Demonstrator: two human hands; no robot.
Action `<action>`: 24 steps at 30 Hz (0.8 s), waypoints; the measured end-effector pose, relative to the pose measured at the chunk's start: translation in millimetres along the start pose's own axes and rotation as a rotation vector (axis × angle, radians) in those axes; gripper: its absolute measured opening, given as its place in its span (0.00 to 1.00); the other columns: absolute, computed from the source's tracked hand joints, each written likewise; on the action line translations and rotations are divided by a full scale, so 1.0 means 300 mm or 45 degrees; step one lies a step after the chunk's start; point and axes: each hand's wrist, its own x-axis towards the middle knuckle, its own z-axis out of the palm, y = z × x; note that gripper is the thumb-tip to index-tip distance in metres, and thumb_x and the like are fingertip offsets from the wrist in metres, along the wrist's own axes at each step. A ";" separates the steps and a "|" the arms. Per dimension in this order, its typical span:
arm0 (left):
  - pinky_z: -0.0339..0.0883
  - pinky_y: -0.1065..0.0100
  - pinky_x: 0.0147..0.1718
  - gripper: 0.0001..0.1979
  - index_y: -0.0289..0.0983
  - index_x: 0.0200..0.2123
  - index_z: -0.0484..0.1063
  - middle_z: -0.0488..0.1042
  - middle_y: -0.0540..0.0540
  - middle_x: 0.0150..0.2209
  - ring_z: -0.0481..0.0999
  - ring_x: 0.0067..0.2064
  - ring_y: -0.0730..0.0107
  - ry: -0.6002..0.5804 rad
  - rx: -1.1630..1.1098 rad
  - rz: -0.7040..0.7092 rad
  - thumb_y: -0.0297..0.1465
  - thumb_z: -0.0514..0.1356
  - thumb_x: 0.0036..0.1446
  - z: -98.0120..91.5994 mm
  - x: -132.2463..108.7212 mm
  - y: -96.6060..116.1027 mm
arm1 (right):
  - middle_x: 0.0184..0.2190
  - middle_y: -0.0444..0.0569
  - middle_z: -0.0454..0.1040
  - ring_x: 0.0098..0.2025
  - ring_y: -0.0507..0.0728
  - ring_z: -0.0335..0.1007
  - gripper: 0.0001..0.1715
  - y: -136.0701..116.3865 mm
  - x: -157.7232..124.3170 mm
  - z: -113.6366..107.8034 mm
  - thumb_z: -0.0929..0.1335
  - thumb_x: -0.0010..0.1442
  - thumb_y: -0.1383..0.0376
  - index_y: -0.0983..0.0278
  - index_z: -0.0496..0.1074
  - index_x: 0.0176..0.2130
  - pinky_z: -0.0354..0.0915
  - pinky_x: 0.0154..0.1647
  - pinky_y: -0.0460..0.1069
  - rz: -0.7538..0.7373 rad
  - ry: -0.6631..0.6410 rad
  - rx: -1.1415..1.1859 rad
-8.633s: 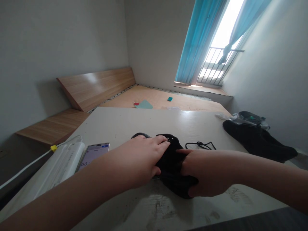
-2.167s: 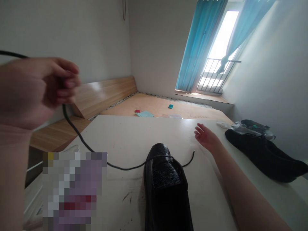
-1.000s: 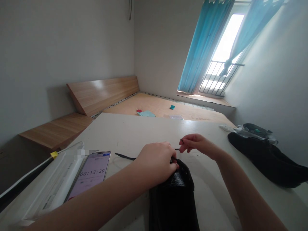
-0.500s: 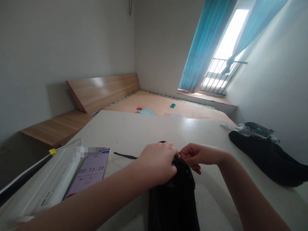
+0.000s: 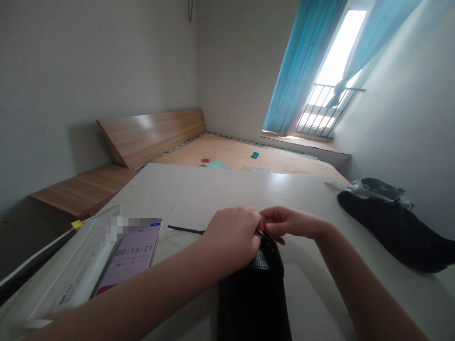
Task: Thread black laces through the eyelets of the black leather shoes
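Observation:
A black shoe lies on the table in front of me, its eyelets showing along the right side. My left hand is closed over the shoe's far part, fingers curled at the eyelet edge. Close against it, my right hand pinches the black shoelace at the eyelets. The fingertips meet there, and the exact grip is partly hidden. One loose end of the shoelace sticks out to the left from under my left hand.
A phone showing a running timer lies at left beside a clear plastic case. Another black shoe stands at right, with a clear plastic bag behind it. Beyond the white table is a bed base.
My right hand has shifted slightly left and up, closer to my left hand, and its fingers have drawn in. The shoe has tilted a little. The timer has advanced one second.

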 end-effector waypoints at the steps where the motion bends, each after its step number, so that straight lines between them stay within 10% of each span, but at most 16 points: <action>1: 0.64 0.63 0.31 0.09 0.40 0.33 0.74 0.77 0.46 0.35 0.76 0.36 0.59 0.030 -0.007 -0.009 0.30 0.53 0.55 -0.012 0.000 -0.004 | 0.25 0.42 0.68 0.26 0.49 0.63 0.17 -0.018 -0.005 0.006 0.71 0.56 0.54 0.67 0.72 0.34 0.62 0.27 0.44 -0.072 0.063 -0.013; 6: 0.62 0.65 0.32 0.08 0.41 0.37 0.70 0.77 0.49 0.36 0.74 0.36 0.62 0.140 -0.070 -0.019 0.34 0.51 0.59 -0.094 -0.007 -0.016 | 0.34 0.46 0.70 0.41 0.54 0.65 0.14 -0.088 0.004 0.093 0.70 0.59 0.56 0.65 0.74 0.32 0.60 0.45 0.48 -0.396 0.273 0.041; 15: 0.60 0.68 0.34 0.19 0.39 0.35 0.70 0.76 0.48 0.36 0.71 0.36 0.66 -0.183 -0.037 0.044 0.35 0.41 0.64 -0.238 -0.058 -0.103 | 0.19 0.37 0.44 0.20 0.50 0.38 0.23 -0.127 0.005 0.149 0.59 0.65 0.48 0.60 0.56 0.26 0.43 0.18 0.45 -0.580 0.758 0.145; 24: 0.55 0.69 0.26 0.15 0.43 0.31 0.77 0.78 0.50 0.30 0.71 0.29 0.68 -0.630 0.154 -0.095 0.36 0.50 0.57 -0.222 -0.056 -0.150 | 0.35 0.46 0.74 0.37 0.54 0.67 0.12 -0.119 0.052 0.226 0.64 0.62 0.64 0.61 0.78 0.34 0.59 0.37 0.49 -0.147 0.570 -0.565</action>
